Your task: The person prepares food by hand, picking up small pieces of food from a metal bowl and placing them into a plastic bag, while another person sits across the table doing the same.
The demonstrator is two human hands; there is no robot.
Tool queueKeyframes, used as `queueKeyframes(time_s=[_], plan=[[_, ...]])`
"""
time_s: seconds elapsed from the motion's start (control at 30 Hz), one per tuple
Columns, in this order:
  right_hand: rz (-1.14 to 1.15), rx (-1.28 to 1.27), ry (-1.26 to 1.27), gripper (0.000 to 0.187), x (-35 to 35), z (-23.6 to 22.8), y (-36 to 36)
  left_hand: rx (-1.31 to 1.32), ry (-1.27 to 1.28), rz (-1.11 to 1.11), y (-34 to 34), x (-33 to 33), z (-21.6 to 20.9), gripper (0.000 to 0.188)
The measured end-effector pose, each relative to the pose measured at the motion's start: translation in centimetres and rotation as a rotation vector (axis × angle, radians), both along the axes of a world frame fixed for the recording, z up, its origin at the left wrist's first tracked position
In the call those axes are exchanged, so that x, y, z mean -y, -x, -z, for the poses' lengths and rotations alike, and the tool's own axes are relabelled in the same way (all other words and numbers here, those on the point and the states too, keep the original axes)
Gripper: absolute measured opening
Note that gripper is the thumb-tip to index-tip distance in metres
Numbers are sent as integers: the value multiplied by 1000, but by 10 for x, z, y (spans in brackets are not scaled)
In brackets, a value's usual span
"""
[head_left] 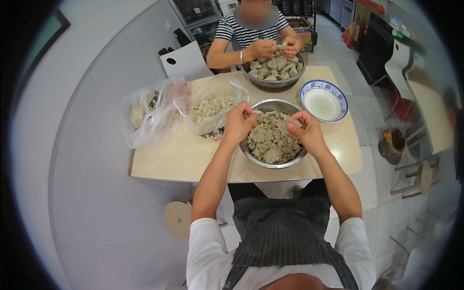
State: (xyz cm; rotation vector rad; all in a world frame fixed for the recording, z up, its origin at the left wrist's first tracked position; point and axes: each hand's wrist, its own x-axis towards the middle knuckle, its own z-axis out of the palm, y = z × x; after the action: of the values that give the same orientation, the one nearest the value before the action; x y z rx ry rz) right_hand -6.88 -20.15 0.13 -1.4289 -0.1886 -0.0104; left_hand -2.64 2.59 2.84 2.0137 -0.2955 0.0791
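Observation:
A steel bowl (274,166) stands in front of me at the table's near edge, heaped with small grey-beige torn pieces (272,140) of a doughy-looking food. Above its left rim is my left hand (239,122), thumb and fingers pinched together. My right hand (308,130) hovers over the bowl's right side, thumb and forefinger also closed. Whatever sits between the fingertips of either hand is too small to name. Just left of the bowl, an open clear plastic bag (211,107) holds more of the small pieces.
Across the table (164,162) a person in a striped shirt works over a second steel bowl (275,87) of larger chunks. A blue-and-white bowl (324,102) with cloudy liquid stands at right. Another plastic bag (153,121) lies at left. Stools (178,220) flank the table.

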Motion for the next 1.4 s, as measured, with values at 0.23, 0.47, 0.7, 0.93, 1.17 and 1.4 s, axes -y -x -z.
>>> queueKeyframes(time_s=[0.23, 0.47, 0.7, 0.93, 1.17, 1.4], plan=[[-121, -46, 8, 24, -2, -5, -2, -212, 146, 403, 22, 30, -24, 20], [-84, 10, 50, 18, -5, 1, -3, 11, 37, 214, 15, 31, 8, 10], [-84, -115, -207, 22, -10, 7, -2, 96, -44, -122, 0, 15, 0, 12], [-100, -148, -260, 26, -13, 2, -2, -83, 66, 365, 17, 27, -13, 16], [-243, -157, -341, 22, -9, 3, -4, -199, 153, 334, 11, 20, -4, 13], [-220, -209, -426, 19, -15, -2, 0, -156, 267, 80, 0, 14, -5, 11]])
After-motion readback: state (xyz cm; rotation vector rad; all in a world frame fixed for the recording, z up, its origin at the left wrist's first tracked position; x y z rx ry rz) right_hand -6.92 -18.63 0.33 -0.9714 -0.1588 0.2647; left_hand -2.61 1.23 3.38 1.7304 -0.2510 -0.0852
